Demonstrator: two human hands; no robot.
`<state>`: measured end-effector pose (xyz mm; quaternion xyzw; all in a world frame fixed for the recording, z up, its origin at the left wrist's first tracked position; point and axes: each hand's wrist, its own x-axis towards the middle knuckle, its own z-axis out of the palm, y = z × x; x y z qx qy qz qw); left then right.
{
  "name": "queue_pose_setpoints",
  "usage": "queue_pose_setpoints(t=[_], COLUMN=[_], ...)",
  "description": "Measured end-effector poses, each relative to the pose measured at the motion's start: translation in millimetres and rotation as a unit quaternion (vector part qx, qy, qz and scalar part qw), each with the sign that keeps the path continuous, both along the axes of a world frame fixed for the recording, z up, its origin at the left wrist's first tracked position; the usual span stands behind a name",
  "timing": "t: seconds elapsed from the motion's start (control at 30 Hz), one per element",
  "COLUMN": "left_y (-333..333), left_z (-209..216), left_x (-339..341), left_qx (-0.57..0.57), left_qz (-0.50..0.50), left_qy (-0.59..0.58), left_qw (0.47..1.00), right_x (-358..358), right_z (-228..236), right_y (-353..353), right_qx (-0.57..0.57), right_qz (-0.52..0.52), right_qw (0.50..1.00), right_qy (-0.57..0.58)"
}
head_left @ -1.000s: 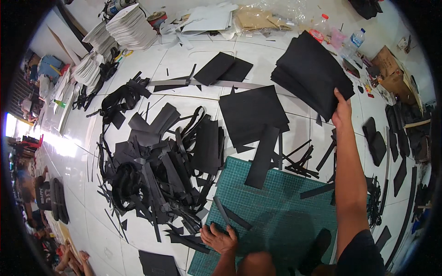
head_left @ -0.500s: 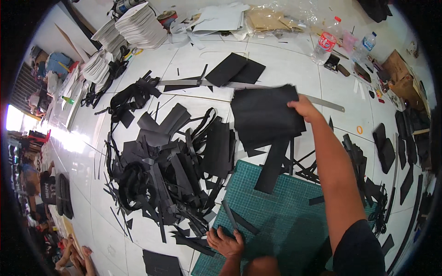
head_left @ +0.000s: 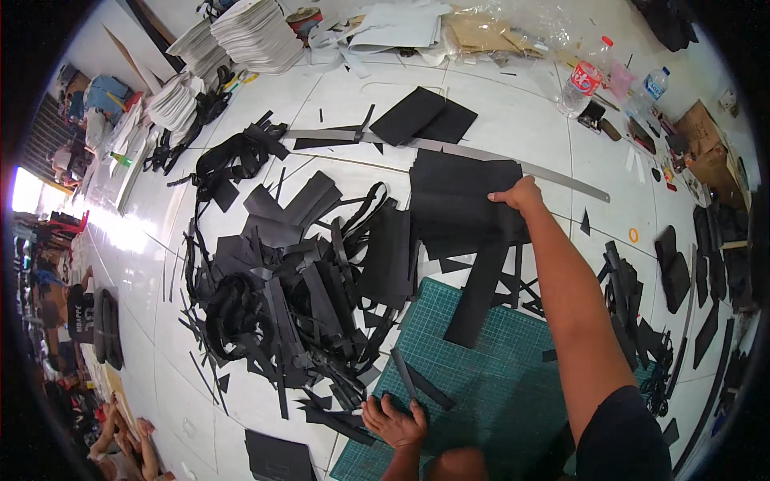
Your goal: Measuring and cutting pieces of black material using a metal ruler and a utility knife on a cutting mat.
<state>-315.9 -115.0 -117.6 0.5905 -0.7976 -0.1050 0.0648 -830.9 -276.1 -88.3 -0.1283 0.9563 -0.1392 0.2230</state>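
Note:
My right hand (head_left: 517,196) reaches forward and grips the right edge of a stack of black sheets (head_left: 457,188), thumb on top; its other fingers are partly hidden. A wide black strip (head_left: 475,301) runs from under the stack onto the green cutting mat (head_left: 513,361). My left hand (head_left: 395,422) rests at the mat's left edge with its fingers spread, beside thin black offcuts (head_left: 429,386). Beyond the stack, a long metal ruler (head_left: 553,172) lies on the floor, next to two black pieces (head_left: 409,115).
A tangled heap of black scraps (head_left: 281,313) covers the floor left of the mat. More dark strips (head_left: 622,280) lie at the right. Plastic bottles (head_left: 581,86) stand at the back right, and stacked white sheets (head_left: 255,36) at the back left. People sit at the far left.
My right hand has shifted left and slightly down over the stack, its thumb further in from the edge. The stack's near part sits lower. My left hand stays in place.

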Motion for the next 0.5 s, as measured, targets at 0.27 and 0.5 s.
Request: queue_pose_setpoints(t=[0.27, 0.5], left_y=[2, 0], left_z=[-5, -4], left_x=[1, 4], left_qx=[-0.012, -0.013], left_qz=[0.001, 0.005], left_qy=[0.004, 0.000], left_qw=[1.000, 1.000], right_x=[-5, 31], right_z=[-18, -9], right_y=[9, -2], right_qx=[-0.076, -0.124], right_qz=[-0.033, -0.044], right_qw=[0.991, 0.991], right_qy=[-0.103, 0.025])
